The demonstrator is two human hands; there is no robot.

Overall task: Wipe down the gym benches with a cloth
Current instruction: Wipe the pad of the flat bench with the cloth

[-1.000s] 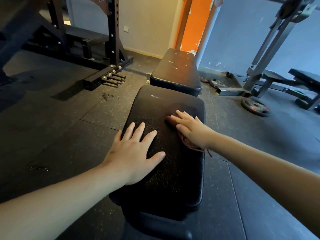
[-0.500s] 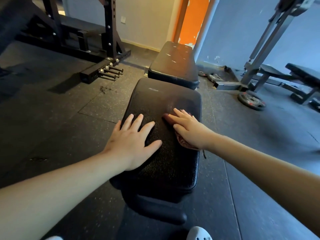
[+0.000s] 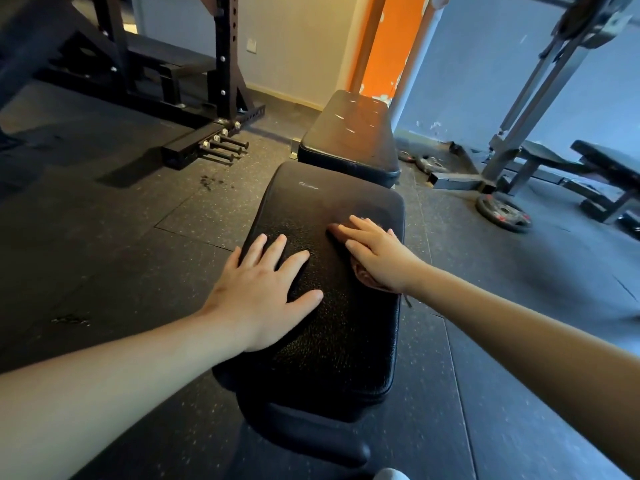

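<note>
Gym floor [image 3: 104, 237], weight plate [image 3: 503, 213], rack [image 3: 221, 64] beyond bench [image 3: 332, 334]

Mostly the view has moved. Compared with a second ago, the near end of the black padded gym bench [image 3: 346, 341] sits higher in frame. More of the black padded roller [image 3: 311, 441] beneath it shows, and the toe of a pale shoe [image 3: 389, 474] pokes in at the bottom edge. Half a second ago that toe showed more fully. The far black bench pad [image 3: 349, 140], which had ridden up in frame half a second ago, is back down. The left hand [image 3: 263, 292] lies slightly higher in frame than a second ago. Any slide of the right hand [image 3: 379, 258] and reddish-brown cloth [image 3: 362, 274] is too slight to tell.
</note>
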